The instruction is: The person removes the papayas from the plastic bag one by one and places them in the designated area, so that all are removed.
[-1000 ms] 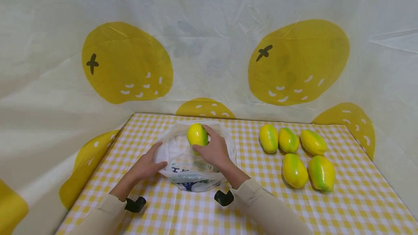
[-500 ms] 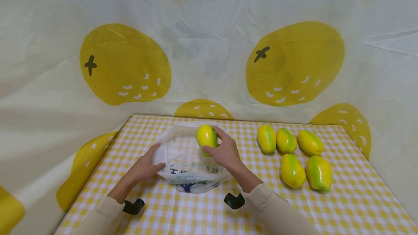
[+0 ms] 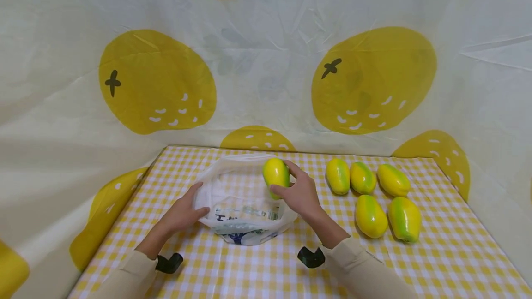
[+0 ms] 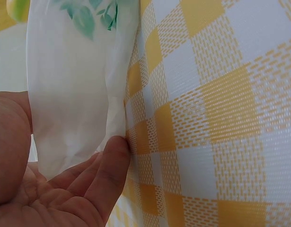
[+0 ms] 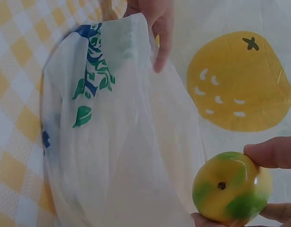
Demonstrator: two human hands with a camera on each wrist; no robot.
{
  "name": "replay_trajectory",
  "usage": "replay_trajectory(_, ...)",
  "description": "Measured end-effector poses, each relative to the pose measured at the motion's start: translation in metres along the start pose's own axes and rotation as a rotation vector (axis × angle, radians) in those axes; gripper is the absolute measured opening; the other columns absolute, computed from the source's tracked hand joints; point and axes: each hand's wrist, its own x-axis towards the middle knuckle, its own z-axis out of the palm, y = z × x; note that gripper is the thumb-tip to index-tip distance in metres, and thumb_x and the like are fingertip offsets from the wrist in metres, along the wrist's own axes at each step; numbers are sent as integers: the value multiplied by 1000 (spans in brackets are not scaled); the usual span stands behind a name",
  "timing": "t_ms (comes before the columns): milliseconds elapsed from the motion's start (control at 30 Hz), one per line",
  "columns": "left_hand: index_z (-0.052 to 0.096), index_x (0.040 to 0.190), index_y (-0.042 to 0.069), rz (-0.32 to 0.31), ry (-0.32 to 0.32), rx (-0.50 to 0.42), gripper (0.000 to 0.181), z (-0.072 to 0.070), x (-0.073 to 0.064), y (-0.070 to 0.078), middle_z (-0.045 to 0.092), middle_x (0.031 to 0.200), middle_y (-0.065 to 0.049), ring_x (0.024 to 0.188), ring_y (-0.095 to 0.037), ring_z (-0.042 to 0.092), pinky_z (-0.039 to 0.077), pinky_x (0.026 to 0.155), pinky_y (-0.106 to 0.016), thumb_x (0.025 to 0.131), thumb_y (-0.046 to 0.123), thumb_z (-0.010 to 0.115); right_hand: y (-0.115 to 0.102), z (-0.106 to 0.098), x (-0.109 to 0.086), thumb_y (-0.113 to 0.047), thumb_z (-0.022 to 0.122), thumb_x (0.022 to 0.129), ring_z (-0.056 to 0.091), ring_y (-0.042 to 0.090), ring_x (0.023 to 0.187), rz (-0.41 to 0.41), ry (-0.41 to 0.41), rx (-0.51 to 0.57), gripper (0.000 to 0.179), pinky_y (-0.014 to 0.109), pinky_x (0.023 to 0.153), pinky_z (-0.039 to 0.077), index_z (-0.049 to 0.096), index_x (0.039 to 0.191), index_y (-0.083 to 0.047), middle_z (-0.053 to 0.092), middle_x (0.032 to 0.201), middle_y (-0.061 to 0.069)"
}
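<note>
In the head view a white plastic bag (image 3: pixel 249 232) with green and blue print lies on the table, its mouth spread wide. My left hand (image 3: pixel 184 211) holds the bag's left rim, with the plastic between thumb and fingers (image 4: pixel 110 170) in the left wrist view. My right hand (image 3: pixel 301 193) grips a yellow-green papaya (image 3: pixel 276 174) at the right side of the bag's mouth. The right wrist view shows that papaya's stem end (image 5: pixel 230 189) between thumb and fingers, beside the bag (image 5: pixel 121 142).
Several more papayas (image 3: pixel 371 216) lie on the table to the right of the bag. A yellow checked cloth (image 3: pixel 249 271) covers the table. Behind it hangs a pale sheet (image 3: pixel 266 68) with large printed yellow fruit.
My right hand has moved to the right with the papaya, from over the middle of the bag's mouth to its right side. My left hand stays at the left rim.
</note>
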Motion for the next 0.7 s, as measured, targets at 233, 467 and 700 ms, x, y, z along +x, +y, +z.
replay_trajectory(233,19,165,7,-5,1,8,87,0,1,1,30,166,-32,149,-52,37,33,119,-68,98,26,70,7,-13,-3,-24,81,88,73,41,112,-3,36,-77,79,41,80,63,45,158,-19,52,158,15)
replay_trajectory(467,21,165,6,11,4,19,86,0,-1,1,32,165,-33,147,-54,39,36,116,-68,98,26,70,15,-27,-10,-25,78,90,68,44,122,10,59,-130,81,43,85,62,40,161,-18,46,163,16)
replay_trajectory(700,19,165,6,1,-1,27,86,0,0,0,30,166,-32,147,-54,38,35,117,-68,98,26,69,23,-38,-14,-27,78,90,57,41,137,25,103,-173,81,54,104,55,39,161,-17,46,163,15)
